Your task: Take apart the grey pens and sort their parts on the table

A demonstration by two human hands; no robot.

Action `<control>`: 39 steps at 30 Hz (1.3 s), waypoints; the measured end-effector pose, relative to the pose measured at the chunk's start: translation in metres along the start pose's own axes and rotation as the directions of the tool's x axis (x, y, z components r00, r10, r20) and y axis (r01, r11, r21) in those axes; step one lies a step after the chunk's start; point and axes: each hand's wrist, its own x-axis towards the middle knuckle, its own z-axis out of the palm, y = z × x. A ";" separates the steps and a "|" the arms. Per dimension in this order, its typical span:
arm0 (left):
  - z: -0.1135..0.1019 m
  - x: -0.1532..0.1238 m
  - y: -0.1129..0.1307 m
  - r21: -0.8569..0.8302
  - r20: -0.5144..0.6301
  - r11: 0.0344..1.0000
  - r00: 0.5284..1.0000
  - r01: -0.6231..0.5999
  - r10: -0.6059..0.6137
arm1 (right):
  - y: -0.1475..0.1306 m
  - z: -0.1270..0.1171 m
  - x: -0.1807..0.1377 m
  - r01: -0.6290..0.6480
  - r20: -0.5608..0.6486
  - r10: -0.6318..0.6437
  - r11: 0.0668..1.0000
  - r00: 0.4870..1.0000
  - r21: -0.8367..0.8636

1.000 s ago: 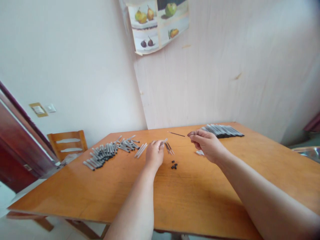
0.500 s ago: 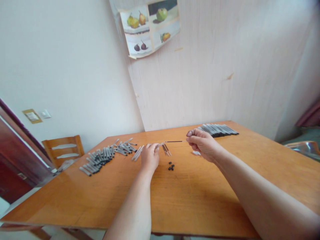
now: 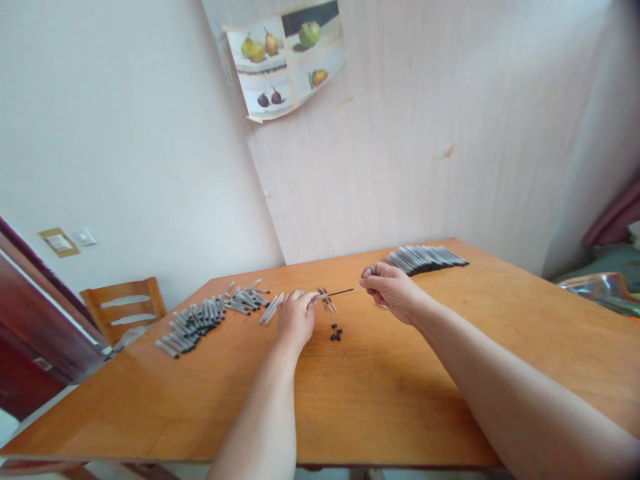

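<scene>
My left hand (image 3: 296, 319) is closed around a pale pen barrel (image 3: 320, 297), whose end pokes out past the fingertips. A thin black pen refill (image 3: 342, 292) runs from that end toward my right hand (image 3: 389, 291). The fingers of my right hand are pinched at the refill's clear far end. Behind the refill, a few loose refills (image 3: 327, 301) lie on the table. Nearer to me sit several small black caps (image 3: 336, 333). A few pale barrels (image 3: 271, 310) lie just left of my left hand. Something whitish is partly hidden under my right hand.
The wooden table (image 3: 370, 400) carries a large spread of grey pens with black ends (image 3: 197, 323) at left. A neat row of similar pens (image 3: 427, 259) lies at the back right. A wooden chair (image 3: 125, 307) stands beyond the left edge; a wall rises behind.
My hands have come closer together, and less of the refill shows between them. The camera view has shifted slightly.
</scene>
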 end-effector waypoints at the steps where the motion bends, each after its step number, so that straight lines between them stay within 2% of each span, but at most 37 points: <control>1: -0.001 0.000 0.002 -0.003 0.011 1.000 1.000 -0.011 0.011 | 0.001 0.001 0.000 0.003 0.000 -0.003 1.000 1.000 0.009; 6: -0.002 -0.001 0.010 -0.097 0.086 0.994 0.994 -0.056 0.065 | 0.011 0.008 0.002 0.024 0.033 -0.026 0.999 0.999 0.040; 10: 0.002 -0.001 0.009 -0.146 0.093 0.988 0.994 -0.040 0.054 | 0.022 0.011 0.005 0.014 0.015 -0.014 0.999 1.000 0.037; 12: 0.004 -0.001 0.007 -0.157 0.075 0.987 0.996 -0.030 0.042 | 0.026 0.011 0.006 -0.001 -0.010 0.001 0.999 1.000 -0.036; 15: 0.006 -0.001 0.004 -0.181 0.036 0.983 0.999 -0.022 0.029 | 0.030 0.011 0.005 -0.045 0.025 0.053 0.964 0.998 -0.261; 18: 0.006 0.000 0.003 -0.193 0.017 0.981 1.000 -0.009 0.013 | 0.035 0.015 0.002 0.009 0.108 0.060 0.838 0.992 -0.546; 21: 0.006 0.000 0.005 -0.186 0.021 0.983 1.000 0.005 -0.002 | 0.043 0.021 0.000 0.211 0.256 -0.029 0.656 0.966 -0.725; 25: 0.006 0.001 0.006 -0.186 0.017 0.983 1.000 0.007 -0.004 | 0.052 0.028 0.000 0.439 0.462 -0.074 0.470 0.884 -0.765; 27: 0.007 0.001 0.005 -0.191 0.010 0.982 1.000 0.002 0.000 | 0.054 0.030 -0.001 0.477 0.496 -0.064 0.398 0.866 -0.783; 30: 0.008 0.001 0.005 -0.195 0.011 0.981 1.000 -0.008 0.011 | 0.053 0.030 -0.002 0.473 0.493 -0.021 0.320 0.870 -0.821; 33: 0.008 0.001 0.003 -0.197 0.009 0.980 1.000 -0.025 0.028 | 0.052 0.028 -0.003 0.449 0.471 0.003 0.301 0.882 -0.842; 35: 0.009 0.001 0.003 -0.204 0.001 0.978 0.999 -0.038 0.039 | 0.051 0.024 -0.002 0.408 0.431 0.001 0.324 0.902 -0.854; 37: 0.010 0.000 0.003 -0.218 -0.002 0.975 0.999 -0.047 0.048 | 0.051 0.020 0.000 0.347 0.362 -0.035 0.379 0.932 -0.858; 39: 0.011 0.000 0.003 -0.233 0.003 0.971 0.998 -0.056 0.058 | 0.050 0.015 0.004 0.286 0.277 -0.092 0.487 0.956 -0.826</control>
